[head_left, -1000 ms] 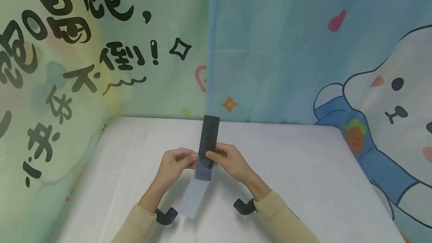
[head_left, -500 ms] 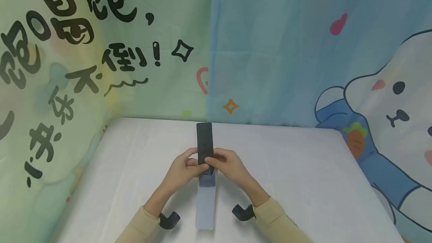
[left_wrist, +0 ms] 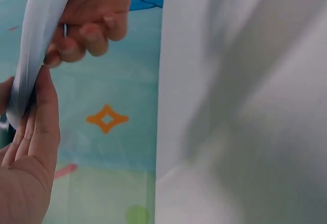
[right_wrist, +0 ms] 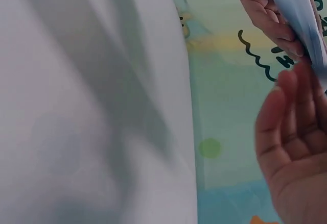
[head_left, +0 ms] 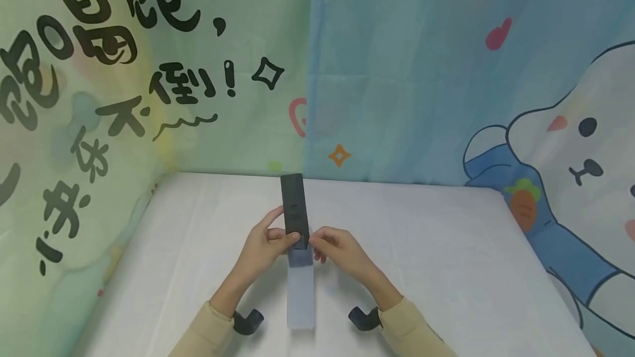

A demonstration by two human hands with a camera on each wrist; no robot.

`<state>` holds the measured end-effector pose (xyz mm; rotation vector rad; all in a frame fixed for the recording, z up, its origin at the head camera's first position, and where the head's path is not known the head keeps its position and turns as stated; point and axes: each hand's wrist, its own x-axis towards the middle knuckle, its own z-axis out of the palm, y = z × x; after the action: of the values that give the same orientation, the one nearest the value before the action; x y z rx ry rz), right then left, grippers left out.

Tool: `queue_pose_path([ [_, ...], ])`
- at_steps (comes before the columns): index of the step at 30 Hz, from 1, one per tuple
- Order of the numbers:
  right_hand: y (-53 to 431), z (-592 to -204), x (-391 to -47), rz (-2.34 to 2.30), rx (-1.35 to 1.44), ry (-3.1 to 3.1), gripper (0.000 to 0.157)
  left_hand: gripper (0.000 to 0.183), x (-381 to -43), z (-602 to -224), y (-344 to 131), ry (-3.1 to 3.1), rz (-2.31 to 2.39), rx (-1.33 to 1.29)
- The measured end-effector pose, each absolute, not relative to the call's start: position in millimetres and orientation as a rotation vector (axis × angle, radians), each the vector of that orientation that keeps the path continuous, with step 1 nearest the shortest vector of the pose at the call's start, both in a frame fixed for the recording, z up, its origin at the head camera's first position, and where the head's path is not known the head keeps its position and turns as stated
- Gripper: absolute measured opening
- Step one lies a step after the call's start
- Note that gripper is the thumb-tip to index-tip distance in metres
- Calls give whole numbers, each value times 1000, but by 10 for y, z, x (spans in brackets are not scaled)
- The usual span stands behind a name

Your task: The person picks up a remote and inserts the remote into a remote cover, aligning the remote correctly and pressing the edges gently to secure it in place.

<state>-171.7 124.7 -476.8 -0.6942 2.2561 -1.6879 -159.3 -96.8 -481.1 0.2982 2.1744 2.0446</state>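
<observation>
Black bar: stands (head_left: pixel 292 203) above the near-middle of the worktop (head_left: pixel 436 247), its upper end leaning slightly to the person's left; small markings show on its face, too small to read.
Pale strip: runs down from (head_left: pixel 300 297) the bar's lower end toward the person, with a darker blue-grey stretch nearest the bar; how far the bar reaches inside it, I cannot tell.
Left hand: holds (head_left: pixel 265 247) the bar near its lower end, thumb laid across the front, other fingers behind; the left wrist view shows the strip between this thumb and the fingers.
Right hand: thumb and forefinger drawn together (head_left: pixel 339 247) in a pinch at the strip's right edge, just beside the bar's lower end; the other fingers are bent beneath.
Wrists: a curved black fitting (head_left: pixel 248 322) beside the left, another (head_left: pixel 365 319) beside the right, both below the hands.
Clothing: beige cuffs (head_left: pixel 204 326) on both forearms.
Worktop: white covering, soft shadows under the arms.
Backdrop: green cloth (head_left: pixel 248 131) with black writing on the left, blue cloth (head_left: pixel 392 98) with a white cartoon animal (head_left: pixel 550 125) and a carrot (head_left: pixel 523 207) on the right.
</observation>
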Motion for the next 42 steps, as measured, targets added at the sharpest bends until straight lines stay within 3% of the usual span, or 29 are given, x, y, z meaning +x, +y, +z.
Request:
queue_pose_path([
  [9, 1243, -4832, -1722, -1822, -784, 2240, 18, 83, -1612, -4797, -1022, 2144, 1969, 420],
  [23, 1048, -4745, -1707, -2263, -293, 1822, 16, 85, -1583, -4776, -1024, 2127, 1948, 470],
  [42, 1049, -4807, -1727, -1808, -454, 2239, 25, 79, -1593, -4846, -980, 2358, 1892, 450],
])
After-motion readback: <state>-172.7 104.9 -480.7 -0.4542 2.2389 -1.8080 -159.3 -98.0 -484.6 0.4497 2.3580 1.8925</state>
